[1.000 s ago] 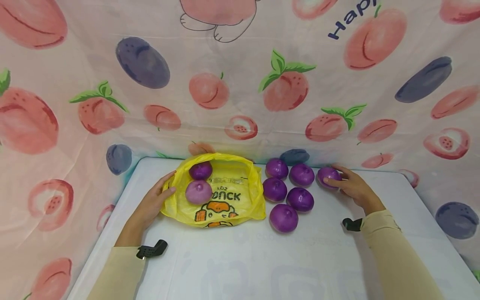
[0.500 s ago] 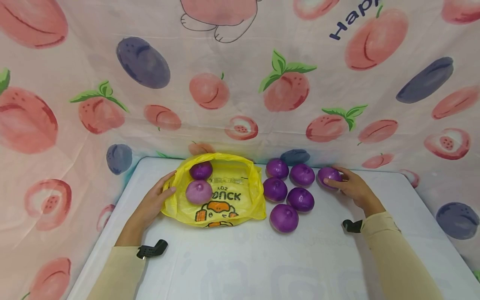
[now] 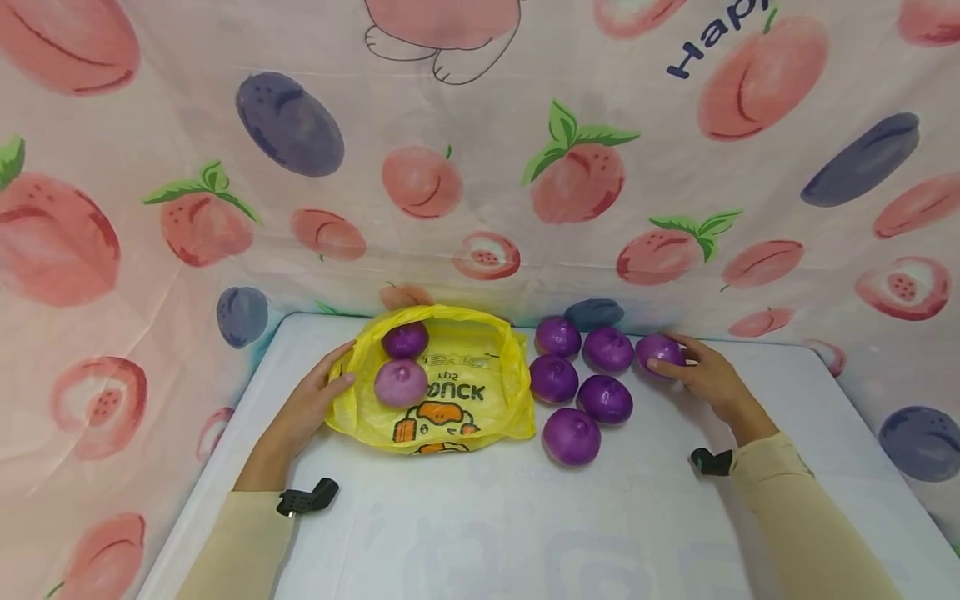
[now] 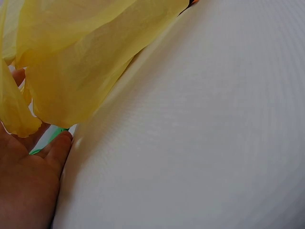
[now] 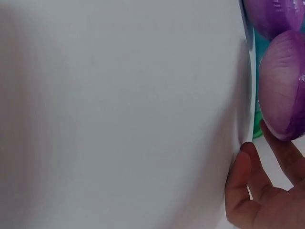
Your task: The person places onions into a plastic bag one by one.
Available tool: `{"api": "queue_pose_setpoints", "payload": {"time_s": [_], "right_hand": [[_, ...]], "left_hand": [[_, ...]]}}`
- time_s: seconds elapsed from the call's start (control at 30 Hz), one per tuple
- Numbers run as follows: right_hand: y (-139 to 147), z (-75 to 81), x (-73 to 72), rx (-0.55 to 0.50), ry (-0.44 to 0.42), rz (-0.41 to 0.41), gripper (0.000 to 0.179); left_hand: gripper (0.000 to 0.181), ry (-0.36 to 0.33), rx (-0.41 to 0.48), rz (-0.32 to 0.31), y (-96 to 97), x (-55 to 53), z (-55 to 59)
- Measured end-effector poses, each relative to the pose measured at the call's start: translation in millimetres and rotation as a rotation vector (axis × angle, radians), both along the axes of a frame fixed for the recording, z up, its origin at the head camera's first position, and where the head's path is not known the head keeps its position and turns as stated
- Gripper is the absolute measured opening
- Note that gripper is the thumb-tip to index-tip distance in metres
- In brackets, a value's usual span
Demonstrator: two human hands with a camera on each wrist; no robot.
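A yellow plastic bag (image 3: 510, 392) with a duck print lies with its mouth spread wide. Inside it sit a dark purple onion (image 3: 406, 340) and a paler purple onion (image 3: 401, 383). My left hand (image 3: 303, 412) is at the bag's left side, its fingers along the edge and thumb extended; in the left wrist view the yellow plastic (image 4: 81, 71) partly hides the fingers. At the right, my right hand (image 3: 708, 379) holds a purple onion (image 3: 658, 354), thumb at its front and fingers behind. The right wrist view shows fingertips against this onion (image 5: 281, 86).
Several more onions (image 3: 572, 437) stand clustered between the bag and my right hand. The white table (image 3: 480, 517) runs back to a peach-printed cloth (image 3: 487, 167) that rises behind it and along the sides. A dark wrist camera (image 3: 309, 497) is on my left wrist.
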State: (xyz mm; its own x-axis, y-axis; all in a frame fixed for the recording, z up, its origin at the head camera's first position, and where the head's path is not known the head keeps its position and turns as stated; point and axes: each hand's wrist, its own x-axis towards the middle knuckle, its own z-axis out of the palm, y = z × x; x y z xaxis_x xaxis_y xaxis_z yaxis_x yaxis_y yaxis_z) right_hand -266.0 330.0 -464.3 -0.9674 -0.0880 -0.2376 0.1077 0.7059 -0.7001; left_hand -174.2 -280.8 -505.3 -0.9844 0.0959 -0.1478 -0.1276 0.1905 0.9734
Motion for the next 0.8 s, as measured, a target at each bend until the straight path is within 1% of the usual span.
{"api": "queue_pose_setpoints", "payload": {"time_s": [0.2,0.37,0.57,0.8], "right_hand": [[-9.2,6.1,9.1,0.035,0.021,-0.012,0.096],[-19.1,15.2,16.3,0.048,0.063,-0.01,0.095],[-41.1,27.5,25.9,0.001,0.096,-0.007,0.094],[-74.2,40.0,36.5,-0.038,0.116,0.041,0.088]], "left_hand": [[0.061,0.005,0.006,-0.006,0.6,-0.8,0.7],[0.061,0.008,0.002,-0.009,0.4,-2.0,-2.3],[0.059,0.007,-0.014,-0.006,-0.8,-2.8,-6.6],[0.058,-0.007,-0.027,0.002,-1.7,-3.2,-5.5]]}}
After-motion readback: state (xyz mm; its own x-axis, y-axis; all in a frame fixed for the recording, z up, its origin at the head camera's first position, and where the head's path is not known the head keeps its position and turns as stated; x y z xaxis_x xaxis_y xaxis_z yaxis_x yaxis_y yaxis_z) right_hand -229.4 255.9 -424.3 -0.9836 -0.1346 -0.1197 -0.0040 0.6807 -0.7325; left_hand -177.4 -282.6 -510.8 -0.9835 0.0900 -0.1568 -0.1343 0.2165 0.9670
